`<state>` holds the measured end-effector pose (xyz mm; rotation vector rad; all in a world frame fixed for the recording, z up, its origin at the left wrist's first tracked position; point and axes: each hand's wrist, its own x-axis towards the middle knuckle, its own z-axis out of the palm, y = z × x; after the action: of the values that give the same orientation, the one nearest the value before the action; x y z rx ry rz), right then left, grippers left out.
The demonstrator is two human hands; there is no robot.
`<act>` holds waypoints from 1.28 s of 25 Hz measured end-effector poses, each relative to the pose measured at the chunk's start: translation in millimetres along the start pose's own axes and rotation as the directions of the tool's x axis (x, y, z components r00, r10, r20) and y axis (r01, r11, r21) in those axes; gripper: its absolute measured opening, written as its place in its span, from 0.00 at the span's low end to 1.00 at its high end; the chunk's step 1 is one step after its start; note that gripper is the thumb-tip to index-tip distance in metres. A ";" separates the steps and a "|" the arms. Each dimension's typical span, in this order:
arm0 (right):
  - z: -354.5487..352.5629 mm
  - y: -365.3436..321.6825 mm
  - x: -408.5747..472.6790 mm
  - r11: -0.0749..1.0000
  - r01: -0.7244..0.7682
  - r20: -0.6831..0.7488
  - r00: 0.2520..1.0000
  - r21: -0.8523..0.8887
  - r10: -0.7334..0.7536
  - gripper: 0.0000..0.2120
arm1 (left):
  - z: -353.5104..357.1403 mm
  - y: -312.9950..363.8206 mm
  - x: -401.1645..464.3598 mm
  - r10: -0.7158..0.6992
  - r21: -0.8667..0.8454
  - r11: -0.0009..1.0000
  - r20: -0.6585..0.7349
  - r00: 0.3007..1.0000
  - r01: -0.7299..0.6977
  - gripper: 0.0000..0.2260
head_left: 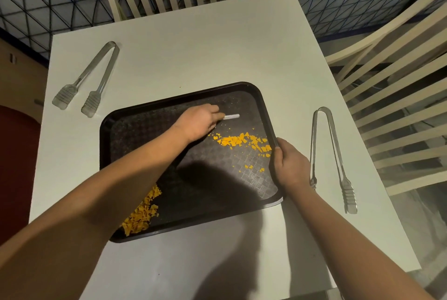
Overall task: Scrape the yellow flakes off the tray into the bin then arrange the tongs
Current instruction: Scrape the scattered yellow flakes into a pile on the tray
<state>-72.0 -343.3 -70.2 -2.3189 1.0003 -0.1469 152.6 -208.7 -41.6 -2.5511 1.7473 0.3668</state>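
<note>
We see the left hand [197, 121] clenched around a small white scraper [231, 116] on the dark tray [169, 102], while the right hand [289, 163] grips the tray's right rim. Yellow flakes [242, 141] lie near that rim; another pile [142, 212] is partly hidden by the left forearm. Tongs [88, 79] (a second pair [332, 157] too) rest on the tabletop [205, 40].
</note>
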 end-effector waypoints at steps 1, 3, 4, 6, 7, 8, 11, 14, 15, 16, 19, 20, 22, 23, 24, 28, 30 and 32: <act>0.1 -0.2 -0.1 1.000 -0.002 0.001 1.000 -0.005 0.002 0.19 | -1.4 -3.7 -0.7 -0.098 -0.029 0.995 -0.050 0.994 0.097 0.15; 0.5 -0.5 0.1 1.000 0.000 0.006 1.000 -0.011 0.000 0.19 | -1.7 -11.7 -0.5 -0.323 -0.087 0.945 -0.120 0.939 0.314 0.15; 0.7 -0.4 0.4 1.000 0.001 0.007 1.000 -0.013 -0.001 0.19 | -1.2 -13.1 2.1 -0.367 -0.085 0.929 -0.113 0.923 0.359 0.14; 0.6 0.3 0.9 1.000 0.001 0.007 1.000 -0.018 -0.001 0.19 | -2.1 -7.7 10.1 -0.330 -0.053 0.943 -0.053 0.942 0.327 0.14; 0.6 0.3 0.9 1.000 0.000 0.006 1.000 -0.016 0.000 0.20 | -3.6 -2.2 14.3 -0.282 -0.046 0.959 -0.032 0.959 0.280 0.14; 0.6 0.2 0.8 1.000 -0.001 0.005 1.000 -0.013 0.001 0.20 | -4.7 4.5 17.2 -0.227 -0.043 0.973 -0.016 0.974 0.226 0.15; 0.4 -0.2 0.6 1.000 0.002 0.007 1.000 -0.009 -0.002 0.21 | -2.9 22.3 16.6 -0.046 -0.014 0.999 0.019 0.999 0.046 0.16; 0.8 0.5 1.0 1.000 0.003 0.006 1.000 -0.005 -0.003 0.20 | 3.4 26.4 4.2 0.080 0.026 0.996 0.009 0.997 -0.081 0.15; 1.3 0.7 1.0 1.000 0.003 0.004 1.000 -0.005 -0.003 0.20 | 3.4 21.4 1.5 0.010 0.002 1.000 -0.038 0.999 -0.010 0.16; 1.7 0.9 0.6 1.000 0.002 0.002 1.000 -0.006 -0.002 0.20 | 2.4 13.9 0.6 -0.116 -0.041 0.993 -0.088 0.989 0.113 0.16; 1.9 1.3 1.0 1.000 -0.007 0.003 1.000 -0.016 0.007 0.20 | 0.7 -4.4 4.3 -0.376 -0.071 0.926 -0.106 0.921 0.370 0.13; 2.0 1.2 1.4 1.000 -0.008 0.003 1.000 -0.014 0.009 0.20 | 0.2 -3.5 7.5 -0.371 -0.057 0.928 -0.077 0.926 0.367 0.12; 2.6 1.3 1.6 1.000 -0.007 0.002 1.000 -0.016 0.007 0.20 | -2.1 7.5 15.1 -0.306 -0.065 0.951 -0.043 0.951 0.303 0.13; 2.6 1.6 1.5 1.000 -0.005 0.001 1.000 -0.018 0.005 0.20 | -2.1 15.7 18.6 -0.255 -0.060 0.966 -0.037 0.966 0.252 0.13; 2.8 1.7 1.3 1.000 -0.004 0.001 1.000 -0.020 0.004 0.20 | -0.9 24.8 20.6 -0.194 -0.044 0.980 -0.032 0.980 0.193 0.14; 3.5 1.7 1.4 1.000 -0.013 0.002 1.000 -0.018 0.013 0.17 | 6.2 57.4 16.2 0.074 0.005 0.997 0.013 0.997 -0.074 0.15; 3.8 1.6 1.3 1.000 -0.019 0.001 1.000 -0.019 0.019 0.17 | 8.1 60.5 10.1 0.209 0.077 0.974 0.043 0.977 -0.212 0.14; 4.1 1.8 1.4 1.000 -0.019 0.003 1.000 -0.018 0.019 0.17 | 1.7 52.7 10.9 0.127 0.060 0.990 -0.039 0.991 -0.125 0.14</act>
<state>-70.8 -343.3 -74.7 -2.3247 1.0254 -0.1274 107.3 -237.9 -39.7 -2.4345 1.9100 0.2630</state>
